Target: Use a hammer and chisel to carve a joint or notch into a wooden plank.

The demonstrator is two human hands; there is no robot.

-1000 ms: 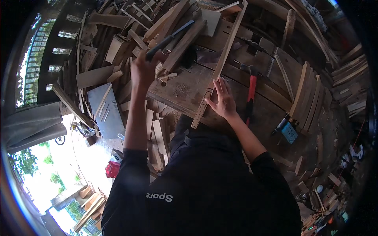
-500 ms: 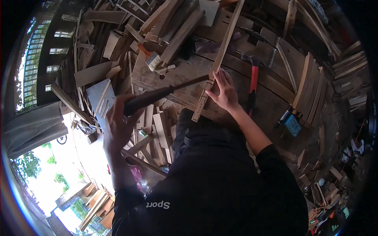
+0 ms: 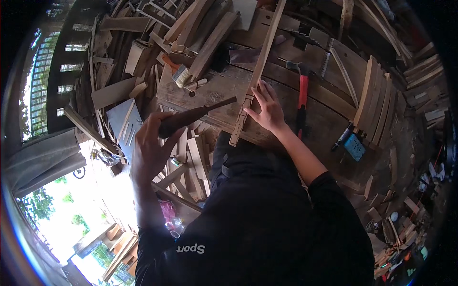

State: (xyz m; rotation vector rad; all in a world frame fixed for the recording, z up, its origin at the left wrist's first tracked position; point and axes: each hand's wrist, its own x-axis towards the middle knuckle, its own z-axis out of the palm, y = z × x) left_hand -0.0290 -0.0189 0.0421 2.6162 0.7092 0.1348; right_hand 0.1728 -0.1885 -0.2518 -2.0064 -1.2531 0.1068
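Note:
My left hand [image 3: 149, 143] is closed round the dark handle of a hand tool [image 3: 183, 119] with a narrow metal blade; I cannot tell whether it is a file or a chisel. The blade points right, its tip a little left of a long wooden strip [image 3: 261, 66]. Dark marks and notched edges show at the strip's near end, which juts past the edge of the wooden bench [image 3: 214, 86]. My right hand [image 3: 269, 108] lies against the strip with fingers stretched and spread, thumb on the wood near the marks.
A hammer [image 3: 302, 93] with a red and black handle lies right of my right hand. Farther right are a marker pen [image 3: 342, 137], a blue box [image 3: 354, 147] and stacked wooden slats [image 3: 372, 100]. A paintbrush [image 3: 181, 76] lies back left, beside piled timber [image 3: 210, 47].
My left hand has drawn the tool back, so its tip has come away from the strip. My right hand stays on the strip. The whole view has shifted slightly.

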